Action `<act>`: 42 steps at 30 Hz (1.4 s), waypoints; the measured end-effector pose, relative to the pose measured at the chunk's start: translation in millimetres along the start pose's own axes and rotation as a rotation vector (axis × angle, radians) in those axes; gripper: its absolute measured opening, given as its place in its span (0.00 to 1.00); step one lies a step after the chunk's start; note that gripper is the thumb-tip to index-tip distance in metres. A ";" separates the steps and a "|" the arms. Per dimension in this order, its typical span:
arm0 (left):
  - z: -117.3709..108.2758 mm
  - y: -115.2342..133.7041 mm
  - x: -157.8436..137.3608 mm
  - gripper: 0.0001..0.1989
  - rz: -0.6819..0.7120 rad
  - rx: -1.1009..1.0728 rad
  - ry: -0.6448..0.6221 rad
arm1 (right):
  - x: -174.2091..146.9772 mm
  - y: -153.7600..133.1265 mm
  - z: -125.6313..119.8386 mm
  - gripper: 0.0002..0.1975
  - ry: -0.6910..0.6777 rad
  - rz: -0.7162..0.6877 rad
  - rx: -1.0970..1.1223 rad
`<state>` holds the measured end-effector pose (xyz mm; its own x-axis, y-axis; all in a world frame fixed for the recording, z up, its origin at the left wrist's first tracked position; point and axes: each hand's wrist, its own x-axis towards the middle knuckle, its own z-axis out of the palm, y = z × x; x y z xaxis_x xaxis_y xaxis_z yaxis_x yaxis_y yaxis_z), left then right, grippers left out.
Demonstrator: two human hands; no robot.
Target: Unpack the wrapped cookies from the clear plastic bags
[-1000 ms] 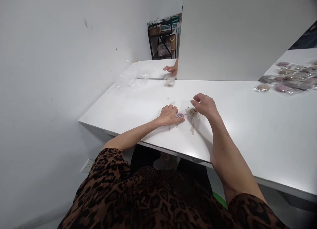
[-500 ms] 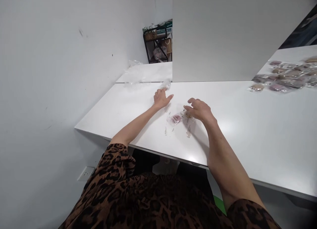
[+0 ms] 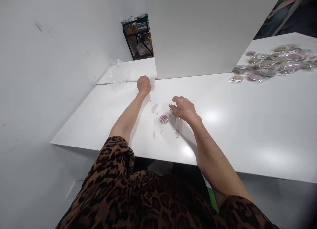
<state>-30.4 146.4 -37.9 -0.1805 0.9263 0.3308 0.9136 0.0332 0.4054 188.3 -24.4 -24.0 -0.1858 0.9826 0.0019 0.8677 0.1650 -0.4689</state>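
My left hand (image 3: 143, 85) is at the far side of the white table, its fingers curled over a crumpled clear plastic wrapper (image 3: 152, 82) that shows at its right. My right hand (image 3: 184, 109) hovers low over the table's middle, fingers bent but apart, holding nothing that I can see. Just below its fingers lies a small pink round piece in clear wrapping (image 3: 163, 119). Another clear-wrapped piece (image 3: 176, 116) is partly hidden under the right hand. Smears and shiny flecks (image 3: 154, 108) mark the tabletop around them.
A heap of clear-wrapped pink and tan pieces (image 3: 279, 62) lies at the far right. More thin clear plastic (image 3: 117, 72) sits by the left wall. A grey upright panel (image 3: 198, 34) stands along the back edge, with a dark shelf (image 3: 137, 37) beyond it.
The view has turned right. My left hand, spread near the wrapper before, has closed over it. My right hand stays above the wrapped pieces in much the same pose.
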 end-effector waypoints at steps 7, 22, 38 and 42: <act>-53.4 6.7 -30.5 0.16 -0.109 -0.445 0.122 | 10.5 5.8 5.5 0.16 0.110 -0.048 0.308; -98.1 30.2 -120.2 0.03 -0.600 -1.176 -0.416 | 11.6 -8.9 25.2 0.33 0.101 -0.375 1.085; -63.8 5.6 -167.8 0.25 -0.640 -1.348 -0.634 | 16.6 -9.7 14.2 0.18 0.160 0.027 1.696; -70.8 8.5 -172.6 0.33 -0.311 -1.274 -0.727 | 17.4 -8.4 12.7 0.23 0.196 -0.053 1.628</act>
<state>-17.3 -39.7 -31.2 0.2626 0.9359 -0.2349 -0.1163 0.2723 0.9551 171.9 -9.8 -31.3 -0.0299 0.9952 0.0931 -0.5315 0.0631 -0.8447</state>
